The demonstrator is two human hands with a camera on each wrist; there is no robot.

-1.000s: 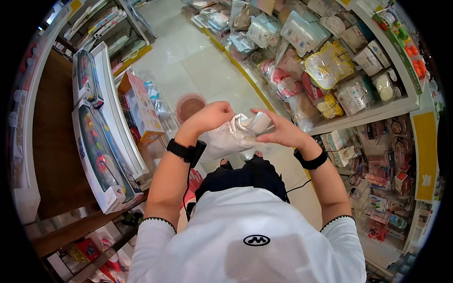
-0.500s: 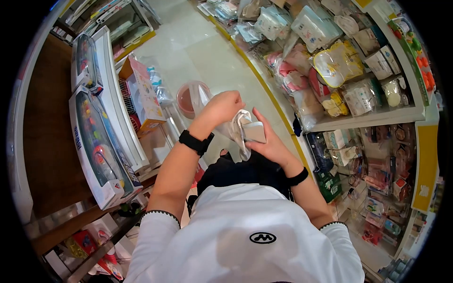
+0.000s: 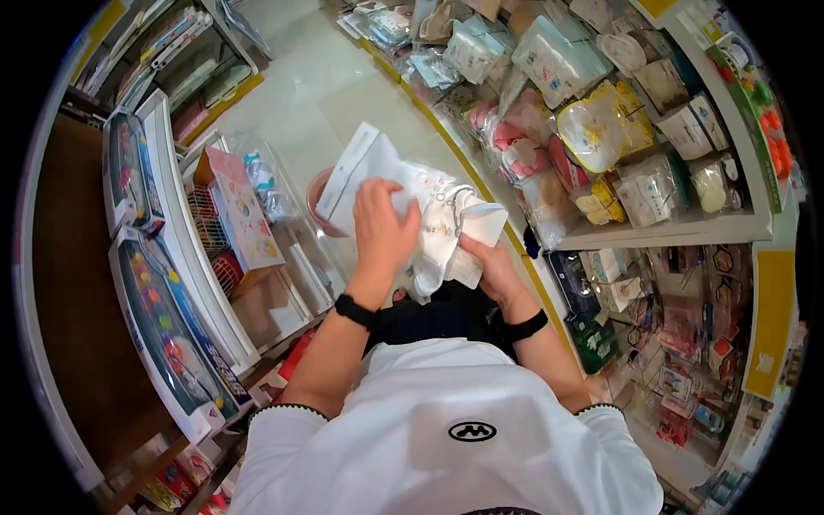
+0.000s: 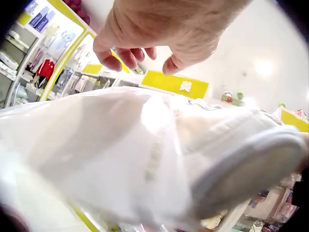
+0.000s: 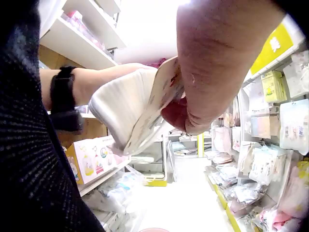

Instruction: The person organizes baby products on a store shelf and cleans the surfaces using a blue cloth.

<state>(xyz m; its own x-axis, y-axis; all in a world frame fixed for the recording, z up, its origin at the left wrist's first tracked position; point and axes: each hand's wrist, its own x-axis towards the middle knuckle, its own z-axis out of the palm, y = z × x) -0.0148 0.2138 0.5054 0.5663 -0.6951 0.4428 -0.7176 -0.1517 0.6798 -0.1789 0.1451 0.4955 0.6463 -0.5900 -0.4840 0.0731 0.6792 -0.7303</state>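
Step in hand, by my judgement: handling a white printed cloth [image 3: 439, 199] together with its clear bag [image 3: 354, 163]. The cloth sat at the centre of the head view, with the bag spread to its upper left and partly overlapping it. Whether any cloth lay inside the bag I could not tell.

Right hand [image 3: 487, 268]: grasping the lower right of the cloth, thumb on top, fingers behind. Left hand [image 3: 384, 225]: released, fingers loosely bent, thumb apart, over the bag; the left wrist view showed a gap beneath the fingertips.

The next move, I judged, called for a left-hand pinch on the bag's edge while the right kept its grasp, so that neither item slipped.

Count: clear bag, one; cloth bundle, one (folded, number of pieces unclear); black wristbands [image 3: 525, 326], two, one per arm. Pink bin [image 3: 317, 196], one, behind the bag. Long toy boxes [image 3: 176, 330], two, left of frame. Yellow bib [image 3: 592, 129], one, upper right.
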